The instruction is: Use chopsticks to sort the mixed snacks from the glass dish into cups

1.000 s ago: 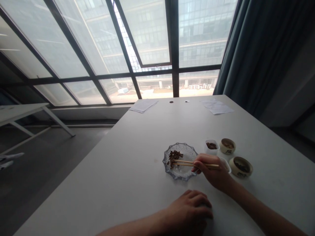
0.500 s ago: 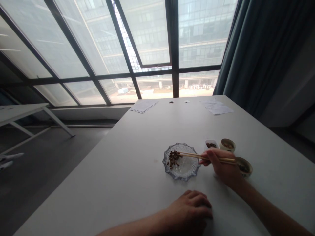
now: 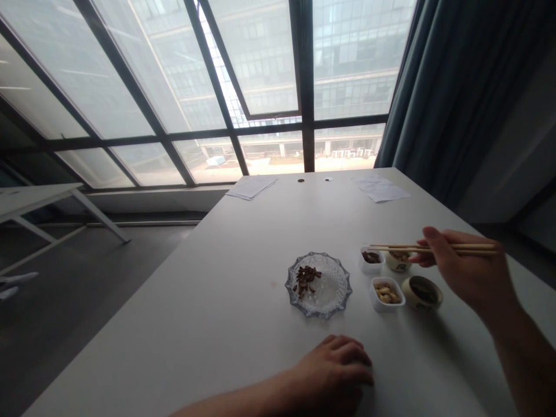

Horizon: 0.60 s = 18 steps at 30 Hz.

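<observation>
On the table (image 3: pixel 195 324), the near tub (image 3: pixel 387 307) sits between the plate (image 3: pixel 332 289), left, and near bowl (image 3: pixel 412 299), right.

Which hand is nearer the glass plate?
Left. The left hand rests just on the near side of the glass plate, not touching it. The right hand is farther off to the plate's right, holding chopsticks.

One view: camera is being worn on head, and table (image 3: pixel 234 301) is being viewed forward and down from near end. Left hand (image 3: pixel 334 370) is being shown close, at bottom; right hand (image 3: pixel 467 269) also close, at right. Plate (image 3: pixel 333 292) is being framed below and right of view's middle. Window (image 3: pixel 269 63) is being faced beyond far edge; curtain (image 3: pixel 417 92) is being cropped at right, second table (image 3: pixel 35 200) at left.
</observation>
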Each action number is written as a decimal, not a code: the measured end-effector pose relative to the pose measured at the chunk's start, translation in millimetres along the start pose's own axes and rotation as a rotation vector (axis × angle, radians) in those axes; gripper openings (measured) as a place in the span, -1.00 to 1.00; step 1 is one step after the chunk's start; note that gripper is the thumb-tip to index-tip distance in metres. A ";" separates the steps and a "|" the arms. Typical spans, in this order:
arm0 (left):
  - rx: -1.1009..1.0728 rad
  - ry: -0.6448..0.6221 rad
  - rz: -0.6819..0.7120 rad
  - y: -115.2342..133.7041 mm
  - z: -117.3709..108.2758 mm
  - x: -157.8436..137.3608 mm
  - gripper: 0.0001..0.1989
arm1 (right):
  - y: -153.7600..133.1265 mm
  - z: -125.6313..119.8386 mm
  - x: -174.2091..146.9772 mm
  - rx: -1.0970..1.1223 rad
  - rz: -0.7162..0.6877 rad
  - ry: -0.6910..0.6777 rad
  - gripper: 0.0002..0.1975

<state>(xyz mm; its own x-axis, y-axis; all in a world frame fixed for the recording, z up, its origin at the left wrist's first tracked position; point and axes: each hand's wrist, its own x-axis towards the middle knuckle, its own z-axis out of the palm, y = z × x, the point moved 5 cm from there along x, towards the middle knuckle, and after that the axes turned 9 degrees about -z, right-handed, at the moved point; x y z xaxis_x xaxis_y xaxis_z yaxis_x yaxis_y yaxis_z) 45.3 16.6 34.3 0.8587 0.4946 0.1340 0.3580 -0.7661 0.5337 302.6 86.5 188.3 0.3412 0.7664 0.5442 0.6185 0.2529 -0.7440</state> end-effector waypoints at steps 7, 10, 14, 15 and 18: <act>0.009 -0.004 -0.001 0.3 0.1 0.0 -0.76 | -15.9 16.2 -11.8 0.128 -0.052 -0.105 -0.66; 0.010 -0.004 -0.008 0.2 0.3 0.1 -0.75 | -19.2 46.5 -27.2 0.297 -0.099 -0.329 -0.66; 0.001 -0.001 -0.022 0.2 0.9 0.1 -0.74 | -19.5 89.7 -51.7 0.370 -0.264 -0.568 -0.64; 0.001 -0.004 -0.023 0.4 1.1 0.2 -0.74 | -17.8 97.7 -56.7 0.372 -0.284 -0.586 -0.62; -0.002 -0.016 -0.027 1.1 1.1 0.4 -0.74 | -10.7 115.1 -69.1 0.404 -0.267 -0.612 -0.61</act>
<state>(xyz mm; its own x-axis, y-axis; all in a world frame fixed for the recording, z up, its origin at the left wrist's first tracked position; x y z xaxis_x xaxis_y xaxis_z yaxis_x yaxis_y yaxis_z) 46.4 15.5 34.0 0.8546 0.5083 0.1061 0.3803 -0.7519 0.5386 190.9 98.8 114.0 -0.3068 0.8091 0.5012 0.2788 0.5799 -0.7655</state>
